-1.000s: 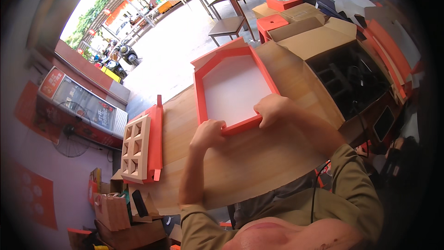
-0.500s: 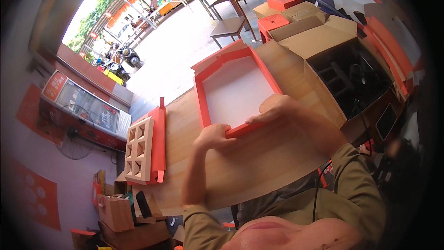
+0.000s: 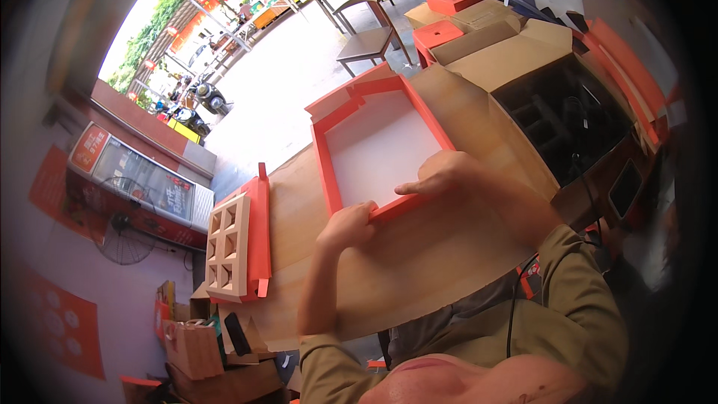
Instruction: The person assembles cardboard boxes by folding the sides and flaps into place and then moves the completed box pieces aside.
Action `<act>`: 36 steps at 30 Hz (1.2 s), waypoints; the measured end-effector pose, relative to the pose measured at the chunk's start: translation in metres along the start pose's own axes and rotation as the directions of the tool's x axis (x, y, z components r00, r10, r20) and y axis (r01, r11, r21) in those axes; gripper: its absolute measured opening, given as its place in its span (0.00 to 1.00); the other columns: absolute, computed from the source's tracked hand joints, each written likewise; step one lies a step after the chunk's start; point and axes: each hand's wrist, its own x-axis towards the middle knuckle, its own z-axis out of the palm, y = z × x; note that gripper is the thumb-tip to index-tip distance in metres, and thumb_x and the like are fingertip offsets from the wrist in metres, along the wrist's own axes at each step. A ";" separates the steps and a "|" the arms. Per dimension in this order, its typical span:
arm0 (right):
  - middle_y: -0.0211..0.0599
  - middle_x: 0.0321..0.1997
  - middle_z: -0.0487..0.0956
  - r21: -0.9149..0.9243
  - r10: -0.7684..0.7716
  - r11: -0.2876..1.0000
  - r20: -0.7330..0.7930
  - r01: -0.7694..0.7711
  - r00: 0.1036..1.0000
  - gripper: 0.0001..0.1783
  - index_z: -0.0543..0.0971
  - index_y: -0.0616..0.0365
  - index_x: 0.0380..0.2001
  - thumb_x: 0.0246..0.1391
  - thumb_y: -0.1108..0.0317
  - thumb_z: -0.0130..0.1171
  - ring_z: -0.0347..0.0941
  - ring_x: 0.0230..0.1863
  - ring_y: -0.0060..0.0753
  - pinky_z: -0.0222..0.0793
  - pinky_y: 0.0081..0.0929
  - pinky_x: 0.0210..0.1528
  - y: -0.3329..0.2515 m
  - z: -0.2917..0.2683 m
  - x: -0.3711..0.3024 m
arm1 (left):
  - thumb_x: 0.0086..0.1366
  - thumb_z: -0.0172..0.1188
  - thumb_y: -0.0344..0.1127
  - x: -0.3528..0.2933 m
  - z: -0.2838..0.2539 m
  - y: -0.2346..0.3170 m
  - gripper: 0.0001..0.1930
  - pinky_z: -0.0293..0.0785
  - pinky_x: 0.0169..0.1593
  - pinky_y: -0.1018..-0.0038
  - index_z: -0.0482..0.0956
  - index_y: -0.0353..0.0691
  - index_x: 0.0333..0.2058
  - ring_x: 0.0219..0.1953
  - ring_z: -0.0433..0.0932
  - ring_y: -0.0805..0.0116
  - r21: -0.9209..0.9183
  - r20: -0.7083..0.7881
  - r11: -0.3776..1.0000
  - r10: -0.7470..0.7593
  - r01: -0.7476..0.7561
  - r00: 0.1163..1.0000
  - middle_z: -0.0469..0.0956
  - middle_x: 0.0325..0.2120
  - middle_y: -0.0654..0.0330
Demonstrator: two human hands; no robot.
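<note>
A shallow red cardboard box with a white inner base lies open on the wooden table. Its far end has flaps that stand partly unfolded. At the near left corner my left hand is closed over the wall, fingertips at the inner edge. My right hand grips the near wall close to the right corner, one digit stretched out over the inside of the box. Its other fingers are partly hidden behind the hand.
To the left, a tan compartment insert rests on a red cardboard piece. An open carton with dark contents stands on the right. Beyond the table are a chair and a red stool; loose boxes lie at lower left.
My right hand's outstretched digit has lifted slightly from the near wall, over the white base. My left hand has shifted slightly at its corner. The box remains in nearly the same place.
</note>
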 end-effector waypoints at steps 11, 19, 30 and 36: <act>0.54 0.67 0.72 0.018 0.047 0.999 0.049 -0.048 0.998 0.45 0.82 0.47 0.57 0.62 0.24 0.35 0.66 0.68 0.56 0.61 0.41 0.69 0.005 -0.006 0.005 | 0.62 0.53 0.28 0.001 0.016 0.012 0.09 0.78 0.49 0.57 0.80 0.34 0.38 0.43 0.82 0.47 0.161 -0.143 0.985 -0.031 0.054 0.989 0.82 0.37 0.44; 0.56 0.60 0.77 -0.025 -0.052 0.998 -0.041 0.051 0.998 0.50 0.81 0.63 0.55 0.63 0.25 0.34 0.71 0.63 0.56 0.62 0.43 0.67 0.010 0.010 0.011 | 0.59 0.56 0.31 -0.005 0.008 0.025 0.09 0.78 0.46 0.54 0.84 0.35 0.33 0.39 0.83 0.44 0.227 -0.105 0.972 -0.034 0.057 0.994 0.83 0.33 0.43; 0.57 0.51 0.82 0.041 -0.026 0.999 -0.094 0.030 0.995 0.53 0.84 0.68 0.46 0.55 0.21 0.43 0.77 0.55 0.55 0.70 0.43 0.59 0.014 0.007 0.008 | 0.59 0.63 0.45 0.003 0.009 0.004 0.18 0.76 0.50 0.57 0.81 0.38 0.42 0.47 0.81 0.50 0.130 -0.194 0.991 0.041 -0.015 0.980 0.82 0.41 0.50; 0.50 0.42 0.84 0.143 -0.203 0.963 -0.163 0.227 0.966 0.35 0.83 0.64 0.41 0.47 0.39 0.69 0.80 0.47 0.52 0.75 0.43 0.49 0.019 -0.013 0.000 | 0.55 0.70 0.52 0.000 0.004 0.003 0.25 0.75 0.49 0.58 0.78 0.39 0.42 0.43 0.79 0.49 0.173 -0.396 0.984 0.113 -0.047 0.912 0.78 0.38 0.53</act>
